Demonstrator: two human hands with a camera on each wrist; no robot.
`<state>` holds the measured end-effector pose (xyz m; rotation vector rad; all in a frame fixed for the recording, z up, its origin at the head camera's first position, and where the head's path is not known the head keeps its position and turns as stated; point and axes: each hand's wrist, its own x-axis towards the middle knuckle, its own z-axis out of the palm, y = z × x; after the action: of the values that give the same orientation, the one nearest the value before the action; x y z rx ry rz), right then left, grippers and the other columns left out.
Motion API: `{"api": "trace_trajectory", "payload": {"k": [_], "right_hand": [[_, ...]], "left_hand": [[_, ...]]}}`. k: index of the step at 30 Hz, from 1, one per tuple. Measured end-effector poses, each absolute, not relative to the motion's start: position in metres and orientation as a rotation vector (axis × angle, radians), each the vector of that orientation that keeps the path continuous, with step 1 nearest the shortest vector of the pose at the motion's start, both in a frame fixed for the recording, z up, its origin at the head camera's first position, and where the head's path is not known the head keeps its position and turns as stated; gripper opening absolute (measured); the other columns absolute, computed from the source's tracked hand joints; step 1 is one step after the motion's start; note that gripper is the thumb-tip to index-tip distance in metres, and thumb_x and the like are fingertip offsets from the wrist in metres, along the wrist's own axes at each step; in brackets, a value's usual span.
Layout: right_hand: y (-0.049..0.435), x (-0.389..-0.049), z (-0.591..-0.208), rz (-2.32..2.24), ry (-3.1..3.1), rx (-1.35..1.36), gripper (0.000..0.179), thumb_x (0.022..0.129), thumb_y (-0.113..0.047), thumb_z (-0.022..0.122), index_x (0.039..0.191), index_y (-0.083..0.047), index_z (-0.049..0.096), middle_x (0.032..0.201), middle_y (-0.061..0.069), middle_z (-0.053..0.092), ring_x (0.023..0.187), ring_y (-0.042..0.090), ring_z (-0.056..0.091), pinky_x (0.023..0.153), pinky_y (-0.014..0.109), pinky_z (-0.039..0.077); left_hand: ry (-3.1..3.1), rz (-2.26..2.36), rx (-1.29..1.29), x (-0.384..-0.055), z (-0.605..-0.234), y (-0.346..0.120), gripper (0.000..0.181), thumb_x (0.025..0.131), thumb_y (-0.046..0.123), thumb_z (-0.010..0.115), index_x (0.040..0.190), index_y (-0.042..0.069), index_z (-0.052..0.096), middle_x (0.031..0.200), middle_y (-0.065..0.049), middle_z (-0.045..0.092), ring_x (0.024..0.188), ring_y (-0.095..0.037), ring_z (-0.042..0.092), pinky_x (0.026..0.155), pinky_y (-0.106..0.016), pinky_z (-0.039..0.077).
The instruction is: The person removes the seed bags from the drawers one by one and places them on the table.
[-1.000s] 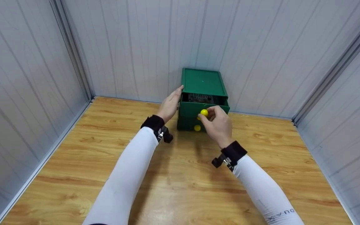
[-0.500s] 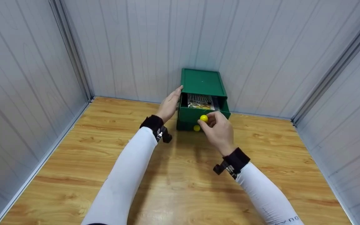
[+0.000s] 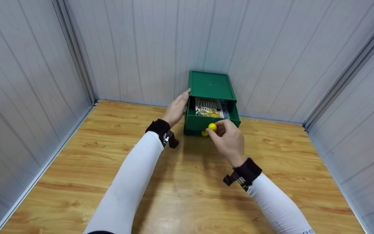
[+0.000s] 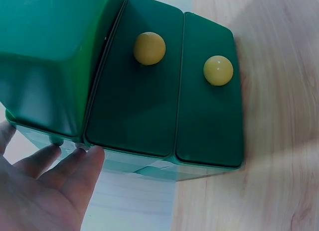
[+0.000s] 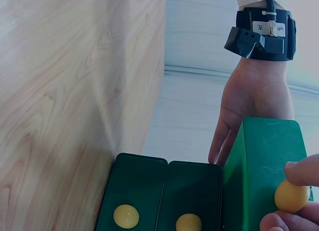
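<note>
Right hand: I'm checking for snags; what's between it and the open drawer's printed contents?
The head view shows the green front panel and the yellow knob, pinched by the right hand.

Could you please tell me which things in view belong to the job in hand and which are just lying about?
Part of the job:
Right hand, pinching the yellow knob
Top drawer, standing open
Left hand, against the side of the green cabinet

Seemingly incidental:
Printed item inside that drawer
Middle drawer and bottom drawer, both closed
</note>
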<state>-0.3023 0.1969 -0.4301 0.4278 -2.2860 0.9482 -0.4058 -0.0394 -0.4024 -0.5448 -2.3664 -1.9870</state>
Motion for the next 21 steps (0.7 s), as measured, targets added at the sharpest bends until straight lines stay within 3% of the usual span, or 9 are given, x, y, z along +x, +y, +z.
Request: {"api": "trace_trajectory", "payload": {"k": [21], "right_hand": [[0.199, -0.284, -0.435, 0.919, -2.274, 0.466, 0.031, 0.096, -0.026, 0.092, 0.11, -0.006, 0.073, 0.097, 0.005, 0.073, 0.081, 0.015, 0.07, 0.072, 0.032, 0.062]], "left_hand": [[-2.37, -1.977, -0.578, -0.405, -0.403, -0.04, 0.062, 0.122, 0.051, 0.031, 0.177, 0.021, 0.031, 0.183, -0.006, 0.028, 0.167, -0.029, 0.028, 0.127, -0.051, 0.043]]}}
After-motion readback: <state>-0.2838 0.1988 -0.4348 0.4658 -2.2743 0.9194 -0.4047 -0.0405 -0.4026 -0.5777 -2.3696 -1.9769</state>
